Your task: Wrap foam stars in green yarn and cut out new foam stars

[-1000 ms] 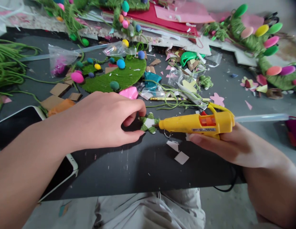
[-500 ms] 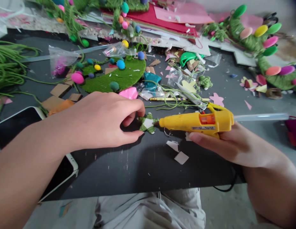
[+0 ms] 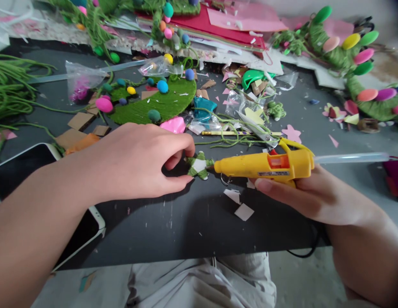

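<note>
My left hand point(image 3: 138, 160) pinches a small star shape point(image 3: 199, 166) partly wrapped in green yarn, holding it down on the dark table point(image 3: 192, 222). My right hand point(image 3: 311, 196) grips a yellow glue gun point(image 3: 266, 164) with a clear glue stick point(image 3: 349, 158) poking out of its back. The gun's nozzle touches the star's right side.
A phone point(image 3: 22, 171) lies under my left forearm. Behind the star are a green yarn half-disc with coloured balls point(image 3: 154, 105), a pencil point(image 3: 240, 133), plastic bags, paper scraps point(image 3: 244, 211) and loose green yarn point(image 3: 9, 85). A yarn wreath with coloured ovals point(image 3: 356, 51) sits at the right.
The star and the glue gun's nozzle shifted very slightly; both hands stay almost still.
</note>
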Action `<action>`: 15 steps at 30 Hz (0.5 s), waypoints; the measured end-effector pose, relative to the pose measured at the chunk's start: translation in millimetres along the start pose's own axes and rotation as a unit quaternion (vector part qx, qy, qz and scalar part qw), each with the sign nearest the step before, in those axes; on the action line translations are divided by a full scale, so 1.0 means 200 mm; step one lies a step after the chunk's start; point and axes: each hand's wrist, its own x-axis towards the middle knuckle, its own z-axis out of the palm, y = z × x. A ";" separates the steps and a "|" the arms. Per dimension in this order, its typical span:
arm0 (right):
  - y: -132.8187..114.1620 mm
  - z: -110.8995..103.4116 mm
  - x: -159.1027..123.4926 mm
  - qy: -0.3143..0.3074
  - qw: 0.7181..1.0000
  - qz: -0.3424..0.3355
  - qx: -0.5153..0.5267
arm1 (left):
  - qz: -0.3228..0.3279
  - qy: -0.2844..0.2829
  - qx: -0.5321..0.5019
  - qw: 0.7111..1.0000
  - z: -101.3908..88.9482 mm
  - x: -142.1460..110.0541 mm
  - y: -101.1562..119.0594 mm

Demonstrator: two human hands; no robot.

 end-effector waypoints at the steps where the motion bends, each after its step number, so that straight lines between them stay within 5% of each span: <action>1: 0.00 0.00 0.00 0.004 1.000 -0.004 -0.003 | -0.002 0.000 -0.002 1.000 0.00 0.00 0.00; 15: 0.02 0.01 -0.01 0.007 1.000 -0.004 -0.017 | 0.000 0.001 -0.001 1.000 0.00 0.00 0.00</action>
